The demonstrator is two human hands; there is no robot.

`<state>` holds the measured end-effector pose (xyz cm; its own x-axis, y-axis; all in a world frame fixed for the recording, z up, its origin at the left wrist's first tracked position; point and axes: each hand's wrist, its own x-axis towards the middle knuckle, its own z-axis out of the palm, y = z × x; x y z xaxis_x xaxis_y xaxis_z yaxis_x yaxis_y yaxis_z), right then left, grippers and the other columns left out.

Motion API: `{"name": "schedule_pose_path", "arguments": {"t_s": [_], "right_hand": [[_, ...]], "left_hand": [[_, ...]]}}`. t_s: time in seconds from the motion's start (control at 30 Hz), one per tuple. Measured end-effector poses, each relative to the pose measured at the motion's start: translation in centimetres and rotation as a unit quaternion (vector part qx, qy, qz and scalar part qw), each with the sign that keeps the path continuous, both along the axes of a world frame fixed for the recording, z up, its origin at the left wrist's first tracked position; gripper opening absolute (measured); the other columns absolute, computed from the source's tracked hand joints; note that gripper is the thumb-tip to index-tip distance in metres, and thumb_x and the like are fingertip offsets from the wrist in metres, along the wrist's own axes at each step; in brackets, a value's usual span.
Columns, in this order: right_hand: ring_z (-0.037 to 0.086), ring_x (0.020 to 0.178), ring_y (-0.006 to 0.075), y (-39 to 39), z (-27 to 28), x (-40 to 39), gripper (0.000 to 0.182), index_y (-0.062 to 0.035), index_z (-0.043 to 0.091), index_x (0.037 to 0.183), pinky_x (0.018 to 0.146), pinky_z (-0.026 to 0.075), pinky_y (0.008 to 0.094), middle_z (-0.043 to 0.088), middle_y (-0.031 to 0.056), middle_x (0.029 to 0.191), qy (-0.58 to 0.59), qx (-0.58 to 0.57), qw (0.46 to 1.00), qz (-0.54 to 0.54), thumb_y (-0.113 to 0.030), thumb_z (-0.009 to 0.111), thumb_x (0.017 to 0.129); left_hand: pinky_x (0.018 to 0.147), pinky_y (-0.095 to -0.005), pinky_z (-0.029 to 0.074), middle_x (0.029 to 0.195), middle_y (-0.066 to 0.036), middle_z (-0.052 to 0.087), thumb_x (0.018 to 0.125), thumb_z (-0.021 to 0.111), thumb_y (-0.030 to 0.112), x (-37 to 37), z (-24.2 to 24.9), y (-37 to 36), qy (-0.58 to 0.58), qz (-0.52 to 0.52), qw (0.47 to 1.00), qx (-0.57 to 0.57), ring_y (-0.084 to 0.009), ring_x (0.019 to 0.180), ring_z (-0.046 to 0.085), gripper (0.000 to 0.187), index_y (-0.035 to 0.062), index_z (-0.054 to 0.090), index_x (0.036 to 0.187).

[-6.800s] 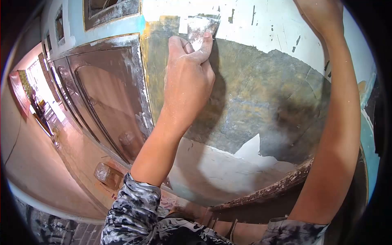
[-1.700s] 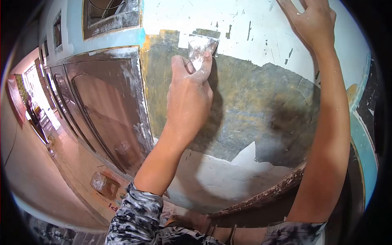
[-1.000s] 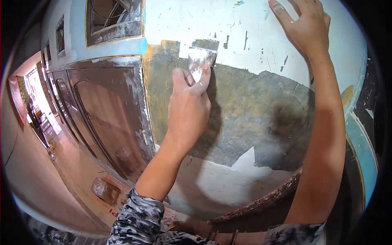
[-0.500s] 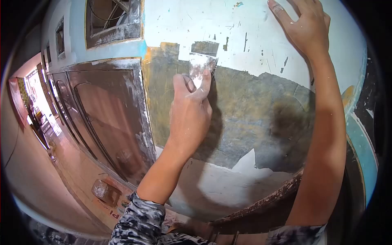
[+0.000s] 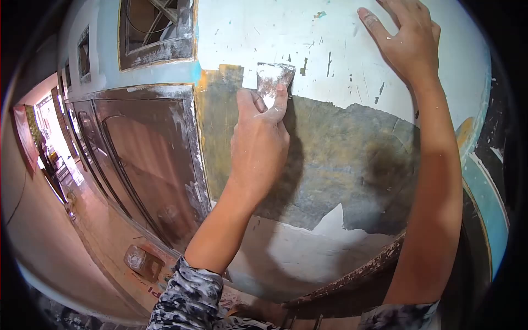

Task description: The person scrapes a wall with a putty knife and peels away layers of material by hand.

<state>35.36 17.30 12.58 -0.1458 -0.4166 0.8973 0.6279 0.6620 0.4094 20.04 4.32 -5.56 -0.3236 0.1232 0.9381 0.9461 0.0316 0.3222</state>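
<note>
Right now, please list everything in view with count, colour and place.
Scraper: one, grey and white, upper middle
Wall: one, white with dark patch, centre
Windows: at least two, dark, upper left
Doors: at least two, brown, left
Floor: one, pinkish, left
Container: one, brownish, lower left
Printed sheet: one, red letters, lower left
Ledge: one, brown, lower right
Far things: uncountable, colours unclear, left
Sleeves: two, black and white, bottom
Left hand: one, dusty, centre, holding scraper
Right hand: one, dusty, upper right

Red letters "PI" (image 5: 157, 292), on a flat sheet (image 5: 168, 257) at floor level, smaller lettering (image 5: 137, 279) illegible
</note>
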Motion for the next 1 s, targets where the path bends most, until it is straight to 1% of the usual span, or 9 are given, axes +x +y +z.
{"name": "schedule_pose_path", "arguments": {"t_s": [0.3,0.47,0.53,0.6,0.67,0.73,0.8,0.87,1.0], "right_hand": [[0.046,0.137,0.0358,1.4,0.8,0.1,0.045,-0.0082,0.073,0.120,0.112,0.034,0.0496,0.057,0.0128,0.147,-0.006,0.023,1.000,-0.009,-0.034,0.077,0.084],[0.045,0.138,0.0360,0.7,0.7,0.2,0.047,-0.0082,0.072,0.121,0.112,0.033,0.0501,0.056,0.0126,0.148,-0.013,0.005,1.000,-0.020,-0.036,0.077,0.083],[0.044,0.139,0.0365,0.6,0.6,0.5,0.051,-0.0077,0.071,0.124,0.113,0.033,0.0500,0.055,0.0141,0.149,-0.029,0.002,0.999,-0.034,-0.036,0.077,0.083],[0.043,0.140,0.0374,0.8,0.1,0.5,0.050,-0.0066,0.069,0.128,0.115,0.032,0.0520,0.053,0.0158,0.151,-0.038,-0.013,0.998,-0.039,-0.036,0.072,0.087],[0.046,0.142,0.0288,1.8,-0.5,0.4,0.043,-0.0207,0.065,0.138,0.118,0.032,0.0480,0.054,0.0072,0.152,-0.006,0.073,0.993,-0.096,-0.041,0.061,0.101],[0.030,0.154,0.0252,2.1,-1.1,0.7,0.049,-0.0240,0.058,0.146,0.123,0.017,0.0534,0.038,0.0012,0.166,-0.049,0.006,0.995,-0.086,-0.043,0.061,0.101],[0.060,0.123,0.0310,1.2,-2.1,0.4,0.028,-0.0133,0.071,0.114,0.106,0.037,0.0581,0.067,0.0076,0.126,0.009,0.113,0.990,-0.082,-0.035,0.062,0.098],[0.051,0.131,0.0258,-0.1,-4.2,0.6,0.039,-0.0157,0.066,0.129,0.108,0.026,0.0630,0.059,0.0022,0.137,-0.027,0.051,0.994,-0.091,-0.038,0.065,0.097],[0.062,0.094,0.0245,-6.5,-9.3,-0.1,0.050,-0.0071,0.054,0.140,0.091,0.047,0.0462,0.064,0.0084,0.103,-0.288,-0.288,0.901,0.151,-0.025,0.071,0.096]], "left_hand": [[0.070,-0.0417,0.054,0.097,-0.015,0.045,0.092,0.062,-0.003,-1.2,-1.4,-0.4,0.062,-0.023,0.998,0.020,-0.0324,0.081,0.057,0.051,0.0109,0.065,0.141],[0.076,-0.0283,0.046,0.090,-0.007,0.053,0.098,0.064,0.001,-0.3,-1.4,-2.8,-0.035,-0.175,0.980,0.091,-0.0177,0.087,0.051,0.045,0.0052,0.062,0.143],[0.063,-0.0253,0.043,0.093,-0.004,0.053,0.105,0.061,0.013,-1.5,-0.6,-3.4,0.008,-0.161,0.982,0.093,-0.0113,0.075,0.049,0.043,0.0030,0.057,0.147],[0.066,-0.0277,0.050,0.095,-0.008,0.052,0.104,0.061,0.010,-1.9,0.0,-4.3,-0.106,-0.244,0.961,0.071,-0.0137,0.074,0.055,0.043,-0.0020,0.057,0.145],[0.061,-0.0252,0.046,0.089,-0.005,0.057,0.106,0.060,0.015,-1.2,1.2,-5.0,-0.174,-0.312,0.930,0.092,-0.0108,0.068,0.055,0.042,-0.0010,0.058,0.145],[0.056,-0.0226,0.043,0.083,-0.001,0.061,0.107,0.059,0.020,-1.1,2.0,-4.9,-0.242,-0.377,0.887,0.110,-0.0080,0.061,0.055,0.042,0.0001,0.059,0.145],[0.057,-0.0223,0.047,0.082,-0.004,0.067,0.107,0.059,0.021,-1.5,2.9,-4.1,-0.189,-0.366,0.900,0.145,-0.0085,0.064,0.061,0.042,-0.0038,0.060,0.141],[0.059,-0.0230,0.050,0.091,-0.007,0.072,0.105,0.062,0.020,-1.5,3.9,-3.6,-0.198,-0.362,0.898,0.152,-0.0094,0.067,0.064,0.041,-0.0058,0.063,0.137],[0.067,-0.0246,0.052,0.094,-0.007,0.073,0.100,0.070,0.017,-1.2,4.8,-2.4,-0.269,-0.442,0.843,0.148,-0.0109,0.074,0.066,0.036,-0.0072,0.069,0.127]]}}
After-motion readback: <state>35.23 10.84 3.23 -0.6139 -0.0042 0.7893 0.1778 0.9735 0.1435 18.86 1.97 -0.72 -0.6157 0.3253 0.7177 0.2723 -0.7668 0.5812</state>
